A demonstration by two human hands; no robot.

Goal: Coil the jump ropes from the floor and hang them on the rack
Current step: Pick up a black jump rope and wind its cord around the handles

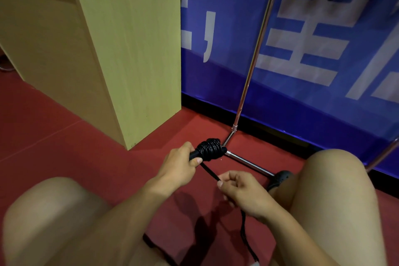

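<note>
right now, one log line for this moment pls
step: coiling | left hand: grips handle with rope bundle | right hand: pinches loose rope | rack: not yet hung

Single head-worn view, wide-angle, looking forward and down — close over knees, red floor (64,119)

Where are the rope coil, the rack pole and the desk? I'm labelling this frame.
rope coil (210,149), head view, middle of the black windings.
rack pole (257,49), head view, mid shaft.
desk (131,60), head view, side panel.
</note>
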